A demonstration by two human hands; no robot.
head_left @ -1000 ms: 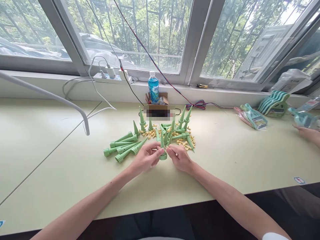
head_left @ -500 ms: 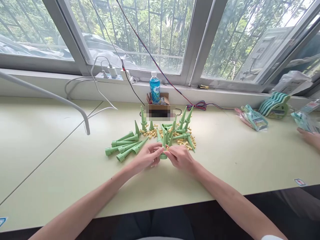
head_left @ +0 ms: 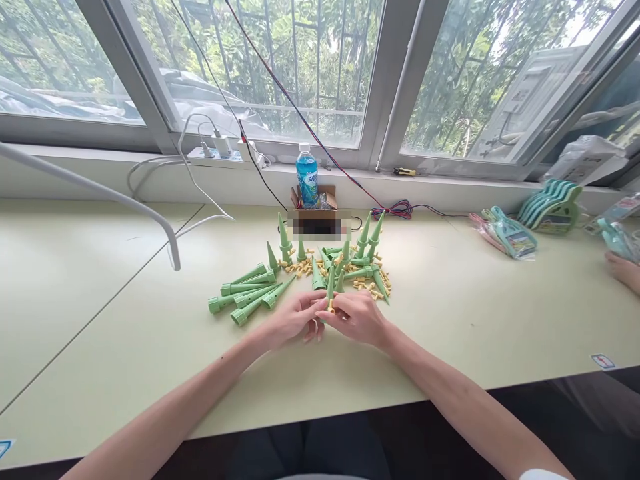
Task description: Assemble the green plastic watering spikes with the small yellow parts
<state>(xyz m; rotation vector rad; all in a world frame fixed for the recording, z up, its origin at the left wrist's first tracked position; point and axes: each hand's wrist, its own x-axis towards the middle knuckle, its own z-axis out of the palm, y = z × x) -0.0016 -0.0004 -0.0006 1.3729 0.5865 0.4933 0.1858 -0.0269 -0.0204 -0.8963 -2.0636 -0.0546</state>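
Observation:
Close to the table's front, a green cone-shaped watering spike stands point up between my two hands. My left hand is closed around its lower part from the left. From the right, my right hand has thumb and forefinger pinched at a small yellow valve on the spike's front side. The fingers cover most of the spike's base. Just beyond lie more green spikes, some on their sides and some upright, among a scatter of small yellow valves.
A small cardboard box and a blue drink bottle are at the back by the windowsill. Cables and a white tube cross the table. Packed green tools lie right, near another person's hand.
The spike in my hands has turned, so the yellow valve now faces me and its wide base ring is hidden. My right thumb has shifted left beneath the valve.

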